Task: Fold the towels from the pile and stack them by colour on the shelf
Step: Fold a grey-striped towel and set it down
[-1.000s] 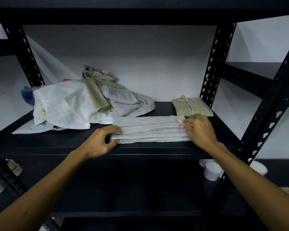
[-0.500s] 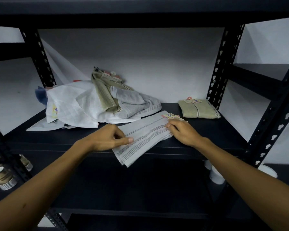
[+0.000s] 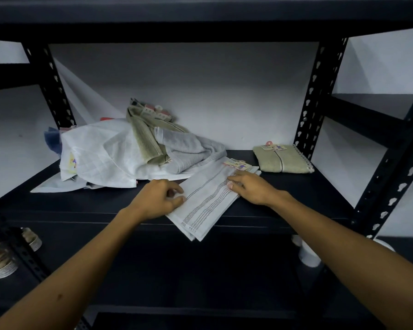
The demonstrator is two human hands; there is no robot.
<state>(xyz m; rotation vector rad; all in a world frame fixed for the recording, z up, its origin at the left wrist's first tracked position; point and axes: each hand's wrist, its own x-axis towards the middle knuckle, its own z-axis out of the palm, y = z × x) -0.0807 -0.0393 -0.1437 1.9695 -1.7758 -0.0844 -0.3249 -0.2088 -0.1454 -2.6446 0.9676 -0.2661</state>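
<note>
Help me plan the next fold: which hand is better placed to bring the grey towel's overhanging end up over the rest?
Probably the left hand: it pinches the grey striped towel nearest the end overhanging the shelf. The right hand lies flat higher up, suited to pinning.

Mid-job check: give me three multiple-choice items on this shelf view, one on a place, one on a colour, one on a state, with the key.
1. Where does the folded olive towel lie?
A. at the shelf's right end, by the post
B. on the pile
C. under the left hand

2. What colour is the towel under the hands?
A. red
B. pale grey with thin stripes
C. black

3. How does that towel sit?
A. hanging from the post
B. square to the edge
C. slanted, a corner past the shelf's front edge

Key: 1 A, it lies beside the right post. 2 B, the striped towel shows it. 3 C, its near corner overhangs the shelf.
</note>
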